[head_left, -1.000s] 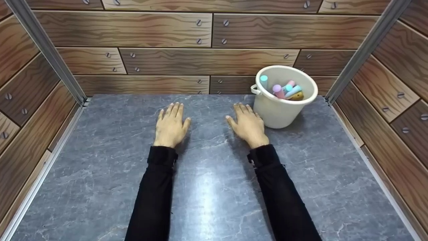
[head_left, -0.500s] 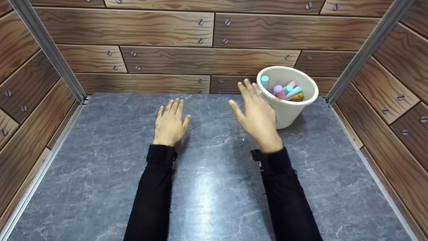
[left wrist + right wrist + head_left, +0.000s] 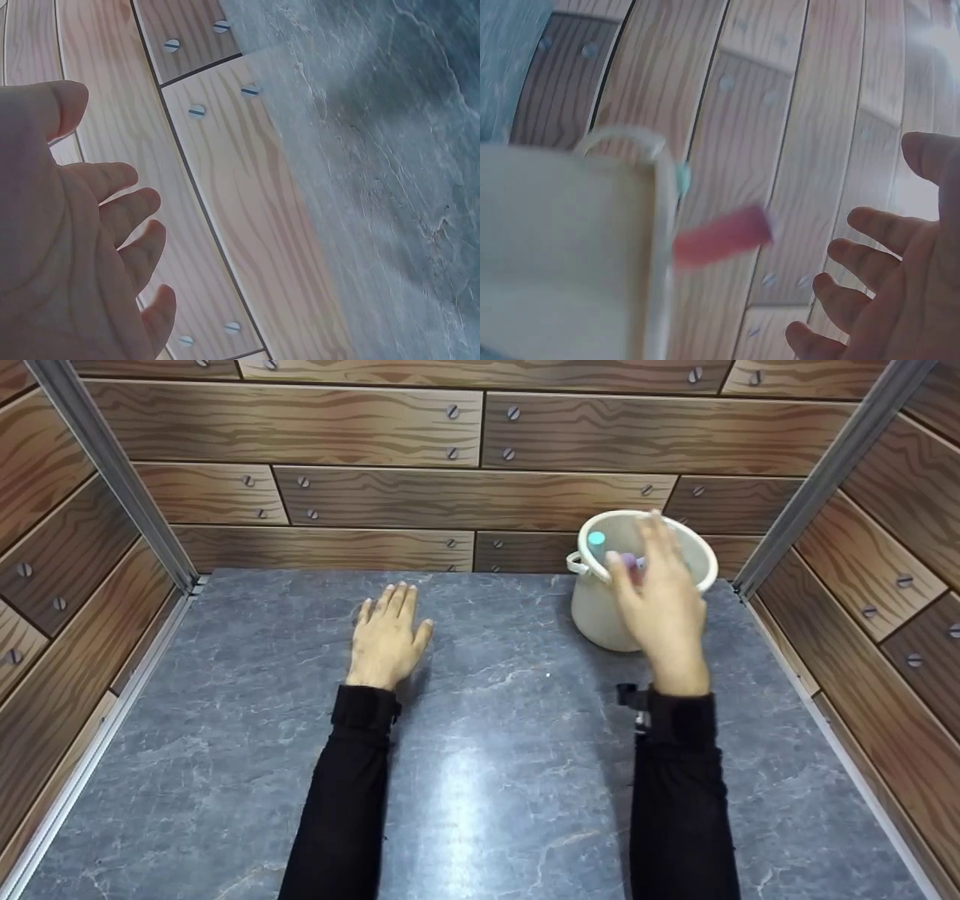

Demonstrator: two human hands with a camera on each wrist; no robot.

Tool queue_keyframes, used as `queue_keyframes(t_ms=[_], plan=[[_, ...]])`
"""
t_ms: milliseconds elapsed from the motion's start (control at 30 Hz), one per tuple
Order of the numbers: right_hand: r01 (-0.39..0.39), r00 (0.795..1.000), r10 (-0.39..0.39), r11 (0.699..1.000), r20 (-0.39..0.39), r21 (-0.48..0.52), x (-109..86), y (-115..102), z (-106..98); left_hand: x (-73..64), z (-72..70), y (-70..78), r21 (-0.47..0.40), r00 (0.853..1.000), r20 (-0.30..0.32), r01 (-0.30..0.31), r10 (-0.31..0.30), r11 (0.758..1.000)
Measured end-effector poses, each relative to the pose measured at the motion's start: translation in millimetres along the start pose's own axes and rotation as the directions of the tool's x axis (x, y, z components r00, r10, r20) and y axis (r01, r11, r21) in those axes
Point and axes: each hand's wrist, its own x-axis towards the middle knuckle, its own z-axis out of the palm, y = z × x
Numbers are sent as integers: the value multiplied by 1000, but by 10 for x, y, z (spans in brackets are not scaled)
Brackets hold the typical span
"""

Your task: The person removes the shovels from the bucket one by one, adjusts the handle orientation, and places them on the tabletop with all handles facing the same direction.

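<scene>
My right hand is over the near rim of a cream bucket, fingers extended and nothing held. In the right wrist view the bucket's wall lies beside the spread fingers, and a pink stick with a purple end pokes out above the rim. A turquoise-capped stick leans inside at the left; other coloured sticks are mostly hidden behind the hand. My left hand rests palm down on the dark marbled table, left of the bucket, with its fingers straight and holding nothing.
The grey marbled table runs back to a wall of printed wood planks. Metal posts stand at both back corners, with plank-patterned walls at either side. A small loop handle sticks out from the bucket's left rim.
My right hand has lifted off the table and moved right and up over the bucket's opening, covering many of the sticks. The left hand stays in place.
</scene>
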Motion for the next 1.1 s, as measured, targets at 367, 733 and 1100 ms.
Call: queue_keyframes(t_ms=[367, 733, 1100], plan=[[-204, 979, 205, 975, -9, 86, 173, 780, -58, -16, -1, 16, -11, 1000, -15, -12, 12, 1000], [-335, 941, 322, 928, 102, 164, 426, 1491, -32, 3, 13, 41, -28, 1000, -12, -20, 20, 999], [-475, 859, 273, 740, 432, 477, 520, 1459, -114, -2, 3, 62, -23, 999, -7, -36, 35, 999]])
